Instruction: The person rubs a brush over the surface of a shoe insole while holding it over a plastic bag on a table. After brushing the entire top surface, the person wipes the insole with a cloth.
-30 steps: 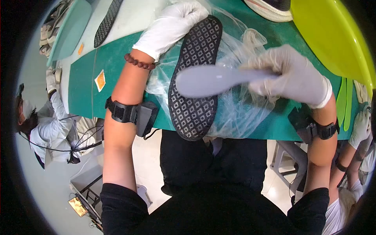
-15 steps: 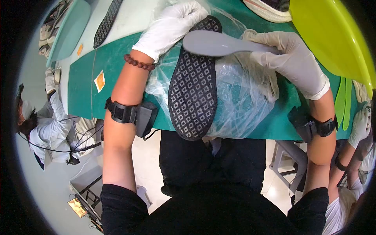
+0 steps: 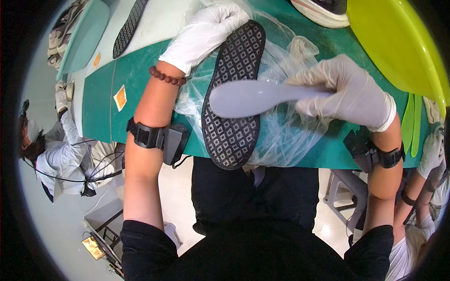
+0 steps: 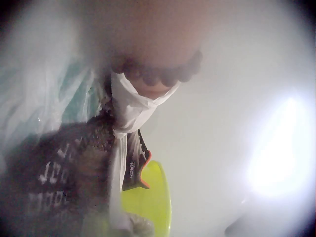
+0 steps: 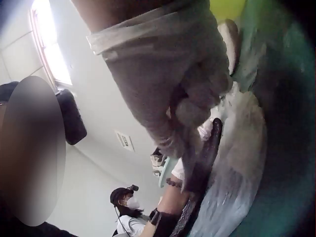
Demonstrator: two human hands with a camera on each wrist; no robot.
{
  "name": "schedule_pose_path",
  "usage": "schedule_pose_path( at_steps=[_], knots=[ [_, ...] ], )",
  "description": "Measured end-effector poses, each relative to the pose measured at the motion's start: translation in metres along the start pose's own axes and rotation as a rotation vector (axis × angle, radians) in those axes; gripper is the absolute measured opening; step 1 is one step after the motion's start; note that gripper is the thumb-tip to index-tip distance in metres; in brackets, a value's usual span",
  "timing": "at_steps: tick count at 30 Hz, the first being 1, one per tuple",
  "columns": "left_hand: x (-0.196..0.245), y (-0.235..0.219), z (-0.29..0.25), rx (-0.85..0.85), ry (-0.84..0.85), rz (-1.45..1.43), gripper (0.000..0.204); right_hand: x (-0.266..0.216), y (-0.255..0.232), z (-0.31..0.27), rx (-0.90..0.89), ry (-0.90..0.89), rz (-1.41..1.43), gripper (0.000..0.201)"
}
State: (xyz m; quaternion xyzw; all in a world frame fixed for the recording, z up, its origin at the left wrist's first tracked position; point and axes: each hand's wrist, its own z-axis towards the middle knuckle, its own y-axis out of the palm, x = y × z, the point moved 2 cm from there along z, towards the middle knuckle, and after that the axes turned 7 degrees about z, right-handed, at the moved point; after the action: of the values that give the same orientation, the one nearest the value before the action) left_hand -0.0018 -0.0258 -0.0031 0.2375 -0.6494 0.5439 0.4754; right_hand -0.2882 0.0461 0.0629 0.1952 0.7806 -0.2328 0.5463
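A black insole [image 3: 232,136] with a grey diamond pattern lies lengthwise over a crumpled clear plastic bag [image 3: 290,136]. My white-gloved left hand [image 3: 206,35] grips the insole by its far end, fingers curled at the edge. In my gloved right hand [image 3: 344,91] is the handle of a light grey, paddle-shaped brush [image 3: 239,99]. Its broad head overlaps the middle of the insole, smooth back upward and underside hidden. The right wrist view shows the right glove [image 5: 173,74] curled round the handle, with the dark insole edge [image 5: 215,143] beyond.
A green mat [image 3: 101,105] covers the table. A yellow-green basin [image 3: 398,42] and a shoe [image 3: 323,13] stand at the far right. Another patterned insole [image 3: 130,28] lies far left, near a teal basin [image 3: 86,40]. Green strips [image 3: 412,124] lie right. Other people sit at both sides.
The right hand has carried the brush from mid-insole up to its far end, then back down to the middle. The left hand and the insole have stayed almost still.
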Motion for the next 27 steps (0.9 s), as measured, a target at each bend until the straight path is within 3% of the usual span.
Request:
schedule_pose_path(
  at_steps=[2, 4, 5, 8, 11, 13, 15, 16, 19, 23, 27],
  knots=[
    [0.000, 0.002, 0.000, 0.031, 0.056, 0.058, 0.024, 0.015, -0.005, 0.006, 0.168, -0.099, 0.030, 0.039],
    [0.010, 0.007, -0.004, 0.052, -0.053, 0.035, 0.024, 0.016, -0.007, 0.006, 0.413, -0.152, -0.027, 0.039],
    [0.014, 0.007, -0.005, 0.065, -0.106, 0.026, 0.023, 0.017, -0.008, 0.007, 0.360, -0.152, 0.016, 0.039],
    [0.002, 0.002, -0.001, 0.027, -0.029, 0.042, 0.023, 0.016, -0.006, 0.003, 0.192, -0.111, 0.122, 0.039],
    [0.007, 0.003, -0.002, 0.053, -0.023, 0.083, 0.023, 0.014, -0.007, 0.004, 0.158, -0.117, 0.011, 0.040],
    [0.017, 0.008, -0.005, 0.118, -0.048, 0.110, 0.024, 0.016, -0.010, 0.005, 0.338, -0.115, -0.028, 0.041],
    [0.011, 0.003, -0.003, 0.050, -0.032, 0.121, 0.024, 0.019, -0.016, 0.007, 0.442, -0.138, -0.046, 0.042],
    [0.008, 0.000, -0.003, 0.017, -0.025, 0.129, 0.025, 0.018, -0.015, 0.003, 0.331, -0.135, 0.056, 0.039],
    [0.004, 0.002, -0.002, 0.024, -0.006, 0.058, 0.026, 0.003, -0.003, 0.002, 0.039, -0.047, -0.019, 0.042],
    [0.008, 0.006, -0.003, 0.066, 0.013, 0.070, 0.026, 0.001, -0.001, 0.002, 0.140, 0.023, 0.023, 0.041],
    [0.006, 0.003, -0.002, 0.029, -0.023, 0.046, 0.026, 0.007, 0.000, 0.003, 0.163, -0.072, 0.024, 0.038]
  ],
)
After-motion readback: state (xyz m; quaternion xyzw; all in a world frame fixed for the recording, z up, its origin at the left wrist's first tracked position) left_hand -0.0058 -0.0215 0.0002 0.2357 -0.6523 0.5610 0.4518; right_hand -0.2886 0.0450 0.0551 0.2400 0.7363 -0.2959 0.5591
